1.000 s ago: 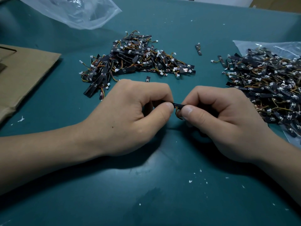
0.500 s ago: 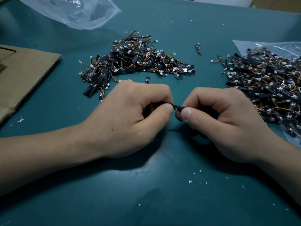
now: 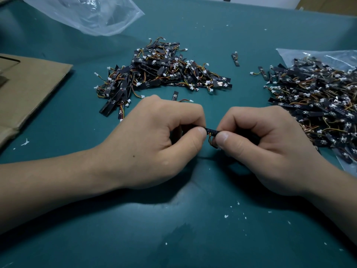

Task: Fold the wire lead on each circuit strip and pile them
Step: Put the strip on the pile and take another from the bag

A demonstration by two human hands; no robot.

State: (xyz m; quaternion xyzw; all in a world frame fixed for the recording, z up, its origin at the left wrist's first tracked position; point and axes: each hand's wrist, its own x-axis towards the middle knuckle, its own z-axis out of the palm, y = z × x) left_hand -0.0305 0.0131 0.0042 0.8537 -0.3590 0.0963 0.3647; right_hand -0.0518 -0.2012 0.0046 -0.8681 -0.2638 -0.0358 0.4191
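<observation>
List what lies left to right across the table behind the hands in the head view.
cardboard sheet → middle pile of strips → lone strip → right pile of strips

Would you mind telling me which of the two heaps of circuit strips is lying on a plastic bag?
The heap at the right edge: a clear plastic bag shows beneath it, whereas the centre heap lies directly on the green table.
</observation>
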